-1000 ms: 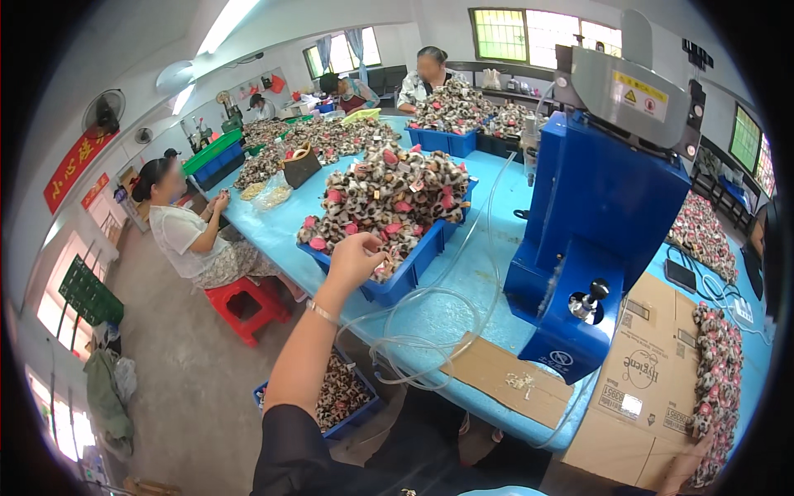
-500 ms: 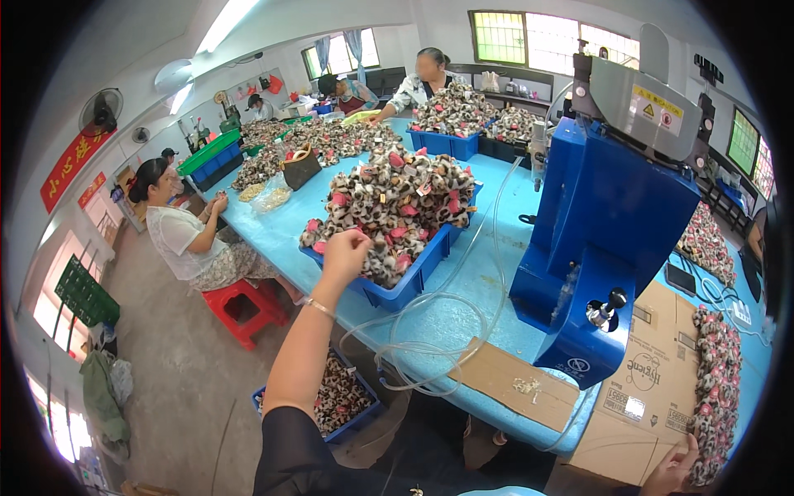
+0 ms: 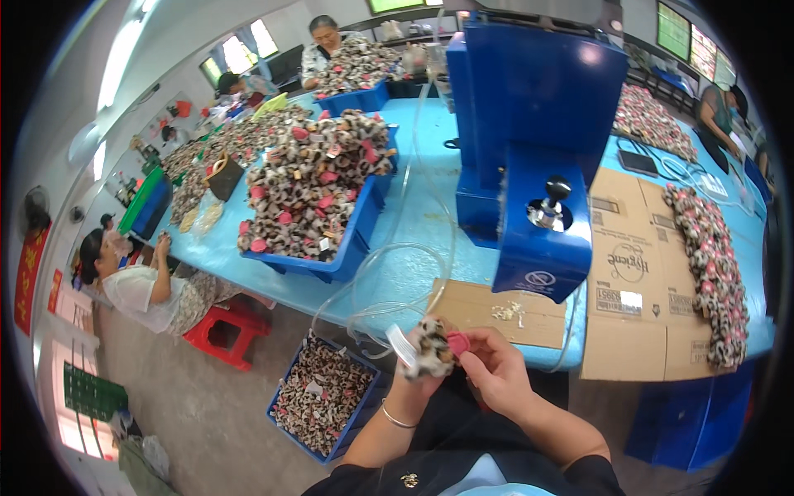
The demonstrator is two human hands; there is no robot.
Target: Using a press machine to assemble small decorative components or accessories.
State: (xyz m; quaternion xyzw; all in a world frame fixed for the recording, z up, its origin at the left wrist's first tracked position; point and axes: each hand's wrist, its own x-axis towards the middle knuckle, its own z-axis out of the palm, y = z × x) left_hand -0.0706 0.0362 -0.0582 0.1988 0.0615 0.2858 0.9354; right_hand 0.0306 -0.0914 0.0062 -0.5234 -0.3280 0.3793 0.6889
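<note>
In front of my body, above the table's near edge, my left hand [image 3: 411,397] is closed around a small furry plush piece [image 3: 430,357] in brown, black and white. A white tag [image 3: 402,346] sticks out from its left side. My right hand [image 3: 503,376] pinches a pink part [image 3: 457,343] at the plush's right side between thumb and fingers. Left of the middle, a heap of similar plush pieces [image 3: 310,186] rises above a blue crate [image 3: 358,241]. More lie in a row [image 3: 713,281] along the right edge of a flattened cardboard sheet [image 3: 624,331].
A tall blue machine [image 3: 542,107] with a black-knobbed lever stands on the light-blue table [image 3: 422,219]. Clear tubing [image 3: 397,307] loops beside it. Another blue crate [image 3: 357,420] of plush sits on the floor. A seated person [image 3: 141,289] works at the left on a red stool [image 3: 223,335].
My left hand has come back from the heap and now holds a plush piece before me. My right hand has moved in from the far-right row to meet it. The view has shifted right.
</note>
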